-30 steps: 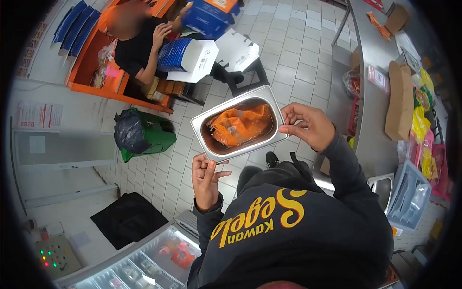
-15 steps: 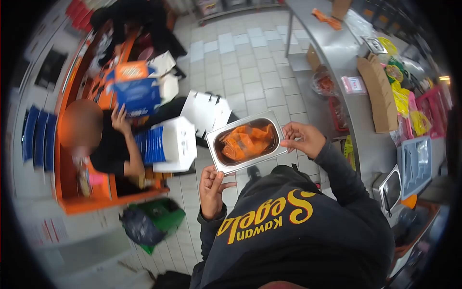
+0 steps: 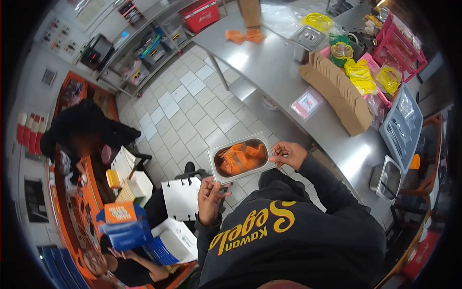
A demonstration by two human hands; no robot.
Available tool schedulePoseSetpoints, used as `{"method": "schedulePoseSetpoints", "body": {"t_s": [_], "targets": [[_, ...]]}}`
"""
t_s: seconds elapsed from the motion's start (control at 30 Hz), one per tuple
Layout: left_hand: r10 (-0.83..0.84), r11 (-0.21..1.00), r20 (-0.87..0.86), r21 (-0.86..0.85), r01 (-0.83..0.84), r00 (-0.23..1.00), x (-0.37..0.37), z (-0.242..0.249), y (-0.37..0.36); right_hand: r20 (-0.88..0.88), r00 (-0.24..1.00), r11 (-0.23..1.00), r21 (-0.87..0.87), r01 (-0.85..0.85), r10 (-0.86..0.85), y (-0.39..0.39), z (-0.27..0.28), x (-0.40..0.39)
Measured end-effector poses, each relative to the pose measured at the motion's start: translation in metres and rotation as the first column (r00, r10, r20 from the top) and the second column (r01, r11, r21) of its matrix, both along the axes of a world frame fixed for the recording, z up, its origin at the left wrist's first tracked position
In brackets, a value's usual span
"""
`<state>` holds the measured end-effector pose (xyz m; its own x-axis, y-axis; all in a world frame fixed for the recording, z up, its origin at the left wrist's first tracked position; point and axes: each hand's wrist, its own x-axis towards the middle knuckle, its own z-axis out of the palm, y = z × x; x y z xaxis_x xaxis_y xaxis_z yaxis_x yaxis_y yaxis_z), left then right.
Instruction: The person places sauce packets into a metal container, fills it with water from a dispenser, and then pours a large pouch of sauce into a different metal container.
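While the person's dark sweatshirt (image 3: 288,241) with yellow lettering fills the bottom of the view, both hands hold a small steel pan (image 3: 240,158) out in front of the chest, above the floor. The left hand (image 3: 210,196) pinches the pan's near-left corner, thumb and fingers closed on the rim. The right hand (image 3: 287,154) grips the right end of the rim, fingers curled over the edge. How much of each fingertip sits under the pan is hidden by its rim.

Below the pan lies a floor of pale square tiles (image 3: 202,111). To the right a long stainless counter (image 3: 269,62) curves away, carrying a stack of brown cardboard sheets (image 3: 337,91), a pink packet (image 3: 307,103), yellow bags (image 3: 358,74), a grey tray (image 3: 403,126) and a second small steel pan (image 3: 308,37). To the left an orange counter (image 3: 72,212) runs along the wall, with blue and white boxes (image 3: 139,236) near another person (image 3: 120,267) cut off at the lower edge; a figure in black (image 3: 82,132) stands farther up. Shelving and a red cooler (image 3: 199,14) sit at the back, too small to read.

The held pan is rectangular with rounded corners and a flat lip, shiny, and holds crumpled orange plastic (image 3: 240,158); what is inside that cannot be made out.
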<state>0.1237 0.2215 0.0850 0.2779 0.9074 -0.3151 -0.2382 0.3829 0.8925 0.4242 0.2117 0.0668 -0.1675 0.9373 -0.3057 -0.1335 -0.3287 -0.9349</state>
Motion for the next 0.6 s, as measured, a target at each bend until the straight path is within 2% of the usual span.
{"method": "schedulePoseSetpoints", "body": {"t_s": [0.07, 0.2, 0.23, 0.33, 0.37, 0.5, 0.6], "targets": [[-0.008, 1.000, -0.001, -0.016, 0.008, 1.000, 0.025, -0.006, 0.039, 0.062, 0.997, 0.999, 0.024, 0.044, -0.046, 0.037, -0.001, 0.023], [-0.039, 0.999, -0.013, -0.017, 0.039, 0.999, 0.081, -0.011, 0.126, 0.034, 0.994, 0.991, 0.088, 0.102, -0.106, 0.108, -0.013, 0.074], [-0.061, 0.998, -0.046, 0.028, 0.062, 0.997, 0.097, -0.010, 0.148, 0.050, 0.988, 0.985, 0.106, 0.138, -0.144, 0.123, -0.020, 0.085], [-0.135, 0.987, -0.080, 0.072, 0.141, 0.988, 0.132, -0.017, 0.208, 0.042, 0.962, 0.962, 0.039, 0.269, -0.271, 0.160, -0.025, 0.112], [-0.172, 0.981, -0.076, 0.080, 0.178, 0.982, 0.144, -0.023, 0.230, 0.055, 0.937, 0.937, 0.079, 0.341, -0.345, 0.170, -0.032, 0.117], [-0.271, 0.958, -0.051, 0.077, 0.275, 0.961, 0.186, -0.042, 0.294, 0.062, 0.888, 0.890, 0.061, 0.452, -0.455, 0.194, -0.056, 0.140], [-0.332, 0.942, -0.059, 0.034, 0.335, 0.941, 0.206, -0.056, 0.327, -0.023, 0.832, 0.832, 0.009, 0.554, -0.554, 0.203, -0.063, 0.147]]}}
